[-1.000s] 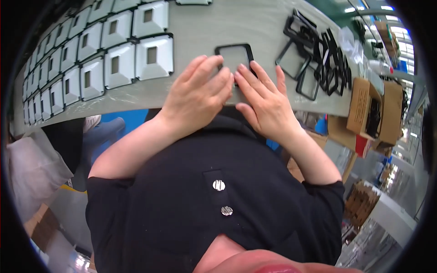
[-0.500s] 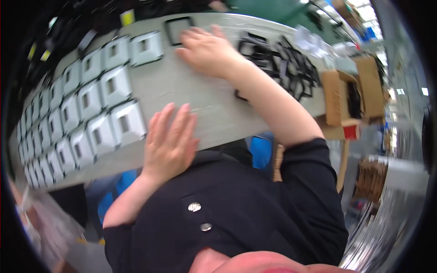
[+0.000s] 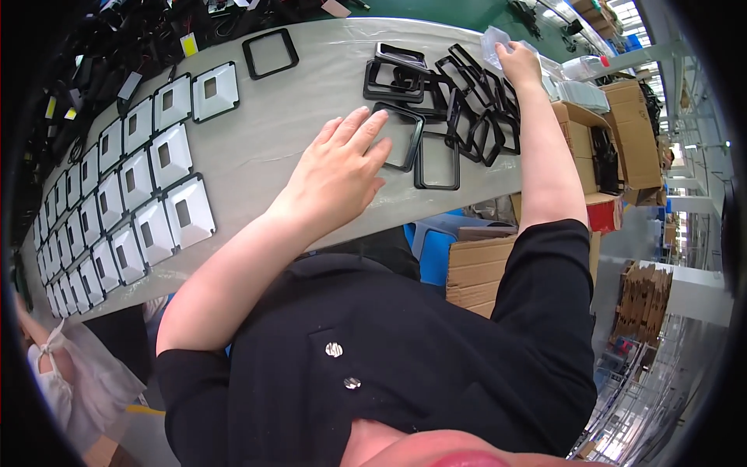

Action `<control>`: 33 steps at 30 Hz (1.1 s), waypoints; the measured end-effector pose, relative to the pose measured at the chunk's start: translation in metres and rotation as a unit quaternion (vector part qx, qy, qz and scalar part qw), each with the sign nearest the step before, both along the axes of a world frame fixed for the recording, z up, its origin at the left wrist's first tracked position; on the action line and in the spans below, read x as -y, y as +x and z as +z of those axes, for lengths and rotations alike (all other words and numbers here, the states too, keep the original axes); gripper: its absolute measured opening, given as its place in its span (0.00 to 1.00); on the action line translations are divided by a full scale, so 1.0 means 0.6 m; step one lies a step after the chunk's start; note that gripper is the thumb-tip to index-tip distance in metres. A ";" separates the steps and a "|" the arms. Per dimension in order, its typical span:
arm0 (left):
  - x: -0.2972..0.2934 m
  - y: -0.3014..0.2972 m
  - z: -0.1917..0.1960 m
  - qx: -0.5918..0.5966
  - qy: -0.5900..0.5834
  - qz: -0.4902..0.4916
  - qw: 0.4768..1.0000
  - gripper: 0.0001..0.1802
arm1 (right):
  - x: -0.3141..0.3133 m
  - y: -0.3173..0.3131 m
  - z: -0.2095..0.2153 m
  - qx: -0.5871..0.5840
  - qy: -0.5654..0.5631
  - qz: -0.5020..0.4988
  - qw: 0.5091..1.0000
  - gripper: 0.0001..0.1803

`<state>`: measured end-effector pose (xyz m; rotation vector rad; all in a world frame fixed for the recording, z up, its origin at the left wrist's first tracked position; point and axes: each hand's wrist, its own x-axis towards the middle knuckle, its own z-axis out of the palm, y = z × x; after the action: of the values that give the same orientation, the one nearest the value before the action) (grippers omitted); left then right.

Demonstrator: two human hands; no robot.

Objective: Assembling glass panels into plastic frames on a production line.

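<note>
My left hand (image 3: pixel 336 173) lies flat and open on the grey table (image 3: pixel 264 148), its fingertips touching a black square frame (image 3: pixel 398 138). Far to the right, my right hand (image 3: pixel 517 61) reaches to a clear plastic bag (image 3: pixel 495 40) and pinches it beside a heap of black frames (image 3: pixel 459 101). A single black frame (image 3: pixel 270 53) lies alone at the far edge of the table. Rows of white square reflectors with black rims (image 3: pixel 132 194) cover the left part of the table.
Open cardboard boxes (image 3: pixel 622 140) stand at the right end of the table, with a stack of clear bags (image 3: pixel 580 93) on top. More cardboard (image 3: pixel 478 261) and a blue stool (image 3: pixel 432 245) sit under the table. Dark parts and cables (image 3: pixel 117 39) crowd the far left.
The right hand has left the single black frame and swung far right to the clear bag. The left hand has slid forward and right, now resting next to the frame heap.
</note>
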<state>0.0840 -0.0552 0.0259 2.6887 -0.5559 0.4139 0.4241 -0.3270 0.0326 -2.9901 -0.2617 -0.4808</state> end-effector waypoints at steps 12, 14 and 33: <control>-0.054 -0.116 0.026 -0.075 -0.038 0.104 0.991 0.24 | 0.005 -0.051 0.015 0.086 0.167 0.031 0.982 0.26; -0.068 -0.130 0.026 -0.109 -0.040 0.147 0.982 0.41 | -0.032 -0.114 0.033 0.046 0.253 0.135 0.957 0.25; -0.105 -0.131 -0.032 0.036 -0.211 0.156 0.964 0.59 | -0.270 -0.552 0.005 -0.101 0.264 0.366 0.887 0.30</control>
<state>0.0051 0.0079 0.0069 2.3507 -0.0441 0.6365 0.0929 -0.1652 0.0353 -2.1596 -0.9965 -0.1160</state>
